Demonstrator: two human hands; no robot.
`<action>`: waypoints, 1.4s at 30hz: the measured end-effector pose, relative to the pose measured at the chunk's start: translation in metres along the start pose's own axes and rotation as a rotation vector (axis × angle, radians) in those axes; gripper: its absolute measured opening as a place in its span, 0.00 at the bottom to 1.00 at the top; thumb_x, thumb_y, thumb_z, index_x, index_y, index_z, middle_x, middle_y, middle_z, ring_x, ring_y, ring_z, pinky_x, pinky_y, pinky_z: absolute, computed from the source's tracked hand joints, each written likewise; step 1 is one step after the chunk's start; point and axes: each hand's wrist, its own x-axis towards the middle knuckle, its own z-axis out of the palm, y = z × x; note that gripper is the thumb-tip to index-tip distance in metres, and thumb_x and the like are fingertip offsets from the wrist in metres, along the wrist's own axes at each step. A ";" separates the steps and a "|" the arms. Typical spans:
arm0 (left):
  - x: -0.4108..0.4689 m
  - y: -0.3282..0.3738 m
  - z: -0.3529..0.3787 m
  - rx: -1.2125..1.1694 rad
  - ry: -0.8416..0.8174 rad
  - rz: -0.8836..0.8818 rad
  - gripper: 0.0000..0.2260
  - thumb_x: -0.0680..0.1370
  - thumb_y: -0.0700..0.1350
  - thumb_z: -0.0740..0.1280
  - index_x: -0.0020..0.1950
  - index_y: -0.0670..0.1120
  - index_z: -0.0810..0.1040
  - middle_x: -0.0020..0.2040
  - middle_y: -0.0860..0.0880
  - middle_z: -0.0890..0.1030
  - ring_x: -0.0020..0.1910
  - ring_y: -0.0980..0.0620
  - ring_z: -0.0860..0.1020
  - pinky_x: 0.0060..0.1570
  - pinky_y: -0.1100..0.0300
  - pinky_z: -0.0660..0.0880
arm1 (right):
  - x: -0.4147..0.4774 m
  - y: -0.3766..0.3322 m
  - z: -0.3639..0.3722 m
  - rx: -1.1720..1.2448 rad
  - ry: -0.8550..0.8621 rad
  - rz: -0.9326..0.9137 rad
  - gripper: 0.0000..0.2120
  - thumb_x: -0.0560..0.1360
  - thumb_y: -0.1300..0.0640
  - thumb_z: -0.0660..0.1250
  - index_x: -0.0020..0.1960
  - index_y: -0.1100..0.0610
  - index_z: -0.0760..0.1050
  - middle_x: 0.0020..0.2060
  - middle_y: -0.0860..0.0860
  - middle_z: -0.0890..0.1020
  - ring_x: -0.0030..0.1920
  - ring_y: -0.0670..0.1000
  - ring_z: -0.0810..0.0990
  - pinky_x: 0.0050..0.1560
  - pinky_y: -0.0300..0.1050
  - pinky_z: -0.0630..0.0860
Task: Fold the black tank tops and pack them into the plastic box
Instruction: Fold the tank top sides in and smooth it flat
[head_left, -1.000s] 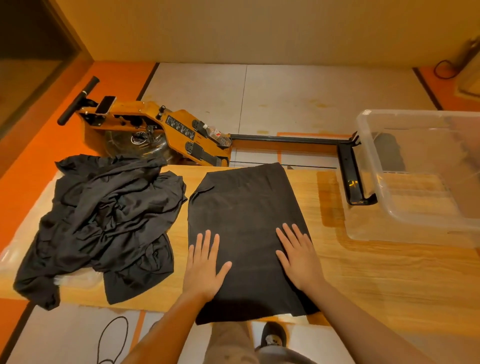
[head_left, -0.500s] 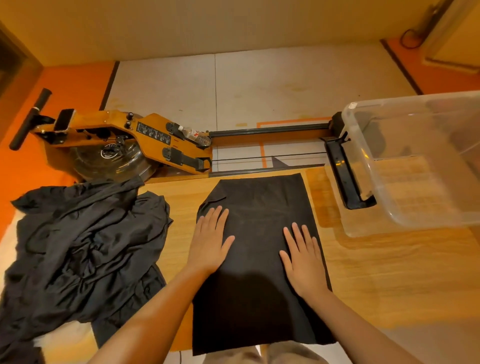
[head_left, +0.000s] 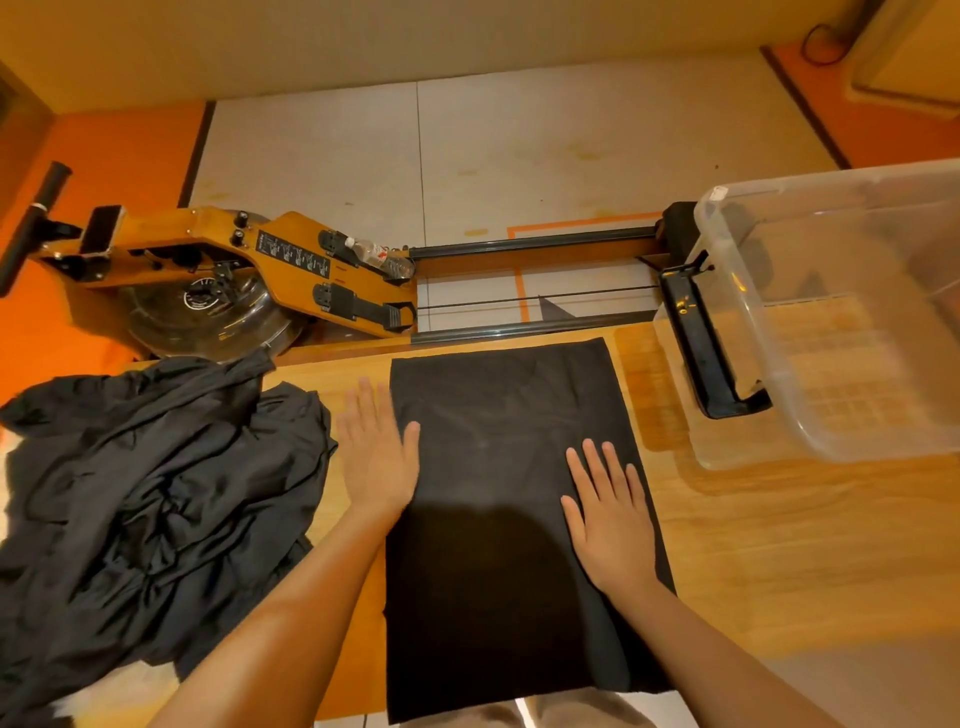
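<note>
A black tank top (head_left: 498, 467), folded into a long smooth rectangle, lies flat on the wooden table (head_left: 753, 545) in front of me. My left hand (head_left: 376, 452) lies flat with straight fingers across the top's left edge, partly on the bare wood. My right hand (head_left: 610, 512) presses flat on the cloth near its right edge. A rumpled pile of black tank tops (head_left: 150, 499) covers the table's left side. The clear plastic box (head_left: 852, 322) stands at the table's far right with no clothes visible in it.
An orange rowing machine (head_left: 234, 275) with a black handle, a long rail and a water bottle (head_left: 379, 257) on it stands on the floor just beyond the table's far edge. Its black end piece (head_left: 701, 343) sits beside the box.
My left hand slid forward and left, from the cloth's middle to its left edge. My right hand stayed near the right edge. The far left corner of the top now lies square.
</note>
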 end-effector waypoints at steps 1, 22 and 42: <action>-0.007 0.006 0.003 -0.006 -0.012 0.091 0.28 0.83 0.56 0.49 0.79 0.44 0.48 0.80 0.43 0.45 0.78 0.44 0.42 0.75 0.48 0.43 | 0.000 -0.001 0.000 -0.002 -0.005 -0.002 0.27 0.79 0.46 0.48 0.76 0.54 0.61 0.75 0.54 0.64 0.76 0.55 0.56 0.73 0.54 0.52; -0.009 0.005 0.030 0.000 -0.057 0.246 0.32 0.80 0.64 0.39 0.79 0.49 0.53 0.79 0.48 0.53 0.78 0.51 0.47 0.75 0.55 0.40 | 0.075 -0.003 -0.006 -0.004 -0.048 0.013 0.29 0.79 0.40 0.37 0.77 0.49 0.45 0.78 0.49 0.49 0.77 0.50 0.41 0.75 0.48 0.36; -0.113 -0.023 0.035 -0.041 -0.104 0.170 0.30 0.82 0.61 0.41 0.79 0.47 0.56 0.78 0.45 0.57 0.78 0.46 0.53 0.74 0.48 0.51 | -0.018 0.003 0.000 0.012 -0.084 -0.089 0.26 0.82 0.43 0.40 0.77 0.51 0.53 0.77 0.52 0.59 0.77 0.53 0.51 0.74 0.53 0.49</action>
